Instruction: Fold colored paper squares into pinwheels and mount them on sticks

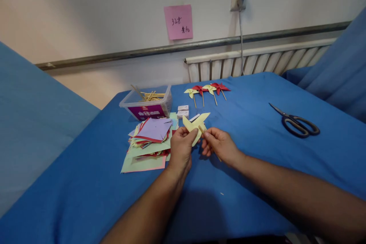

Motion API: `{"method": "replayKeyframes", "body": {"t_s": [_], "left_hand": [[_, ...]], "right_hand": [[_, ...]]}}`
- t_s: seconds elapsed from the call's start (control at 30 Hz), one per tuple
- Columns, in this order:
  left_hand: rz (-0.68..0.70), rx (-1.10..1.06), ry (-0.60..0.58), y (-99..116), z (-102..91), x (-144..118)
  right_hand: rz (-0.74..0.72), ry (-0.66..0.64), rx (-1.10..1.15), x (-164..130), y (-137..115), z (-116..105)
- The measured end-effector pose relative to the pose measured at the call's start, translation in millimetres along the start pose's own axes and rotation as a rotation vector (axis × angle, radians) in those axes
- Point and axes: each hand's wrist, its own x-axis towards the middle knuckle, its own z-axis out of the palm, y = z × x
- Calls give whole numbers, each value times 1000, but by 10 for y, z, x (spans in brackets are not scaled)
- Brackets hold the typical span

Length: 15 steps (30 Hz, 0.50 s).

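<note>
Between my hands, over the middle of the blue cloth, is a yellow paper pinwheel (203, 119). My left hand (183, 143) pinches its paper blades from the left, thumb on top. My right hand (219, 143) is closed on a thin wooden stick (219, 158), whose upper end lies against the pinwheel's centre. The stick's lower end shows below my right fingers. Whether a pin joins paper and stick is too small to tell. Just behind my hands sit small white boxes (183, 113).
Left of my hands lies a stack of coloured paper (156, 129). Behind it stands a plastic tub (148, 108) of wooden sticks (154, 96). Several finished red and yellow pinwheels (219, 87) lie at the back. Black-handled scissors (297, 122) rest at the right. A wall and radiator (228, 65) stand behind.
</note>
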Motion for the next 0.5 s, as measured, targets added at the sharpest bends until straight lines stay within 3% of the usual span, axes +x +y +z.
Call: {"method": "replayKeyframes", "body": {"t_s": [0.5], "left_hand": [[8,-38,-5,63,19,-20]], "right_hand": [[-26,-5,-52,-36,-27,9]]}}
